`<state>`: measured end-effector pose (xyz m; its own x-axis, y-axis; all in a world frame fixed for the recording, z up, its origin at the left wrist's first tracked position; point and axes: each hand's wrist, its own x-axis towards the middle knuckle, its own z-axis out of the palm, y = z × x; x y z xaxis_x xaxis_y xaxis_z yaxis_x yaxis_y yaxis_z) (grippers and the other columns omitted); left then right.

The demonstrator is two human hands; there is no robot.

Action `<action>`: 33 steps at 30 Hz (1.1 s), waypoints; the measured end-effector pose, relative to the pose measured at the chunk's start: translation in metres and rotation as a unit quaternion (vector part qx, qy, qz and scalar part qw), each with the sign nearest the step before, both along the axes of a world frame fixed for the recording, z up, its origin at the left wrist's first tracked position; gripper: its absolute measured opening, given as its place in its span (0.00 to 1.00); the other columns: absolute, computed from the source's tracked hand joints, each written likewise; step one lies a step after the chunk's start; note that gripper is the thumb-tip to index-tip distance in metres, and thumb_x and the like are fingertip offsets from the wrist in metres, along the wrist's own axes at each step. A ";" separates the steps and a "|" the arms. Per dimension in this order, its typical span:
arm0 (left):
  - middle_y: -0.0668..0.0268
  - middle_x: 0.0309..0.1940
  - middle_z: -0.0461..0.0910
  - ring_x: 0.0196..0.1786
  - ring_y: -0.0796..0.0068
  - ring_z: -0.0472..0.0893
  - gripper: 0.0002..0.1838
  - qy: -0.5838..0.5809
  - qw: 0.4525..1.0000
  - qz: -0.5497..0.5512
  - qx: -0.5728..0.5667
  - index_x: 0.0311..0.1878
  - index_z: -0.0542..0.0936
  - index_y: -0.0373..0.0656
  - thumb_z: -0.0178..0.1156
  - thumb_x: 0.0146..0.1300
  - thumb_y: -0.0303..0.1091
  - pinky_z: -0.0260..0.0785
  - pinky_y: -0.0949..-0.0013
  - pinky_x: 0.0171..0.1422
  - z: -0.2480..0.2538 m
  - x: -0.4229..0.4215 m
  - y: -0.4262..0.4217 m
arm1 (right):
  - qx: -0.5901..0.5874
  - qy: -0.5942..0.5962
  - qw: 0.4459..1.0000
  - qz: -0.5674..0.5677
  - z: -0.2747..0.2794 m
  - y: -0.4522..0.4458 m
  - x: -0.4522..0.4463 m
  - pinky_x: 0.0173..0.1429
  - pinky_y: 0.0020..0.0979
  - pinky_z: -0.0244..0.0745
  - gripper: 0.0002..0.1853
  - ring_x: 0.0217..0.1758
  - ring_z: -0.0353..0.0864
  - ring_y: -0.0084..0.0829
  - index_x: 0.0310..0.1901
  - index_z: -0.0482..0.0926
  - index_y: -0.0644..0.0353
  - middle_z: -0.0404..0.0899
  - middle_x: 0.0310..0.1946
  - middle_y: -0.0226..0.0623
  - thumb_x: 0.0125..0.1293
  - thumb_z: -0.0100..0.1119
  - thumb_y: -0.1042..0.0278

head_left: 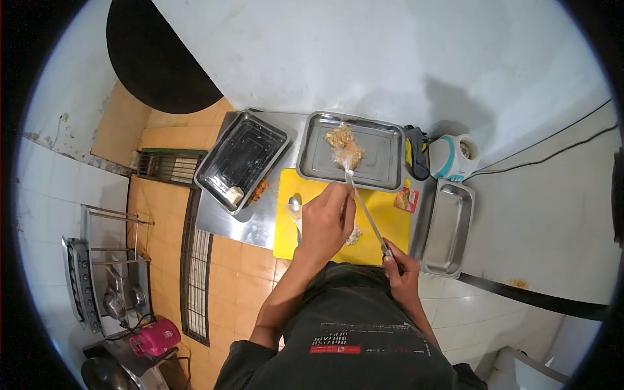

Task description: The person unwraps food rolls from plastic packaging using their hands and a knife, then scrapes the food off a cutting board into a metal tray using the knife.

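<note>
Grips the twisted neck of the bag [344, 146] with the left hand [330, 218], fingers closed, in the head view. Holds one end of a thin grey strip [370, 218] in the closed right hand [400, 268], nearer the body; shows the other end up by the bag's neck. Cannot tell from here whether to call it a blade or a band. Has the bag, clear with orange and pale bits inside, just beyond the left hand and over the tray [383, 166].

Has the yellow board [316, 244] beneath and around the hands, on the steel counter [220, 224]. Shows white crumbs [353, 235] on it between the hands, a spoon [294, 203] left of the left hand, and a red packet [406, 199] beyond the right hand, at the board's far right corner.

Farther left of the hands, has a dark tray [244, 153] set at an angle, with a white block [234, 195] in its near end and orange pieces [259, 190] beside its edge. To the right, beyond the right hand, shows a dark cloth [418, 155], a white appliance [455, 156] and an oblong steel pan [447, 227].
</note>
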<state>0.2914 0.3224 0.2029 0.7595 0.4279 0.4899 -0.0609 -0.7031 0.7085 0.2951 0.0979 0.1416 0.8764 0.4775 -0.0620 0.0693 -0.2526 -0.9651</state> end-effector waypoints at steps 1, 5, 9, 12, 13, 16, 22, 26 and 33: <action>0.56 0.27 0.78 0.28 0.53 0.80 0.06 -0.007 1.000 0.001 -0.004 0.39 0.76 0.39 0.61 0.59 0.20 0.70 0.59 0.31 0.001 0.001 -0.001 | 0.009 0.024 1.000 0.002 0.002 0.000 -0.001 0.33 0.25 0.66 0.17 0.28 0.69 0.20 0.59 0.78 0.66 0.75 0.28 0.31 0.72 0.56 0.69; 0.57 0.27 0.79 0.28 0.53 0.80 0.06 -0.025 1.000 -0.005 -0.015 0.39 0.76 0.39 0.61 0.59 0.21 0.69 0.59 0.30 0.009 0.006 -0.004 | 0.088 0.238 0.967 0.021 0.012 0.000 -0.005 0.28 0.21 0.62 0.22 0.25 0.66 0.18 0.65 0.72 0.64 0.71 0.27 0.28 0.75 0.53 0.62; 0.57 0.26 0.76 0.24 0.56 0.78 0.06 -0.032 0.999 -0.009 0.016 0.38 0.76 0.37 0.61 0.59 0.20 0.69 0.60 0.28 0.015 0.009 -0.005 | 0.106 0.238 0.964 0.044 0.005 0.000 -0.005 0.25 0.21 0.61 0.25 0.23 0.66 0.18 0.68 0.67 0.63 0.72 0.27 0.30 0.76 0.51 0.58; 0.60 0.24 0.78 0.20 0.68 0.77 0.04 -0.034 0.997 -0.029 -0.062 0.37 0.77 0.37 0.62 0.61 0.22 0.67 0.67 0.24 0.030 0.006 -0.004 | 0.131 0.224 0.964 0.053 -0.006 -0.002 -0.003 0.25 0.21 0.61 0.24 0.23 0.67 0.19 0.66 0.69 0.64 0.73 0.27 0.31 0.75 0.51 0.59; 0.61 0.24 0.79 0.18 0.75 0.76 0.03 -0.020 0.989 -0.049 -0.141 0.37 0.77 0.36 0.62 0.62 0.23 0.65 0.70 0.23 0.034 0.004 -0.002 | 0.130 0.225 0.964 0.052 -0.007 -0.004 -0.004 0.25 0.21 0.61 0.24 0.23 0.67 0.19 0.66 0.69 0.64 0.73 0.27 0.31 0.75 0.51 0.59; 0.68 0.23 0.78 0.24 0.88 0.74 0.04 -0.010 0.971 -0.086 -0.225 0.34 0.77 0.37 0.64 0.61 0.23 0.62 0.77 0.27 0.032 0.002 0.008 | 0.158 0.247 0.956 0.025 -0.005 -0.007 0.002 0.27 0.23 0.60 0.24 0.22 0.65 0.17 0.63 0.74 0.67 0.73 0.26 0.28 0.73 0.54 0.59; 0.68 0.23 0.78 0.26 0.87 0.75 0.06 -0.023 0.972 -0.096 -0.214 0.38 0.75 0.36 0.63 0.62 0.22 0.65 0.78 0.30 0.030 0.005 0.007 | 0.108 0.177 0.977 0.045 -0.003 -0.012 0.015 0.27 0.22 0.59 0.20 0.24 0.66 0.17 0.45 0.80 0.67 0.73 0.24 0.28 0.72 0.54 0.54; 0.59 0.29 0.82 0.30 0.73 0.82 0.06 -0.034 0.978 -0.078 -0.188 0.42 0.75 0.35 0.62 0.64 0.23 0.70 0.73 0.32 0.025 0.002 0.002 | 0.108 0.187 0.976 0.024 -0.006 -0.008 0.014 0.27 0.22 0.59 0.18 0.24 0.66 0.16 0.38 0.80 0.65 0.73 0.23 0.27 0.72 0.54 0.55; 0.64 0.28 0.79 0.28 0.81 0.76 0.04 -0.129 0.987 -0.004 -0.097 0.42 0.76 0.36 0.59 0.65 0.22 0.65 0.77 0.33 0.021 0.008 0.004 | 0.093 0.190 0.977 0.005 -0.012 -0.014 0.010 0.28 0.21 0.62 0.18 0.24 0.68 0.16 0.38 0.78 0.63 0.74 0.25 0.28 0.73 0.51 0.54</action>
<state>0.2991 0.3260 0.2239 0.6238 0.5269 0.5773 -0.2619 -0.5550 0.7895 0.3046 0.0841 0.1291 0.8019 0.5204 -0.2934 -0.3011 -0.0720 -0.9509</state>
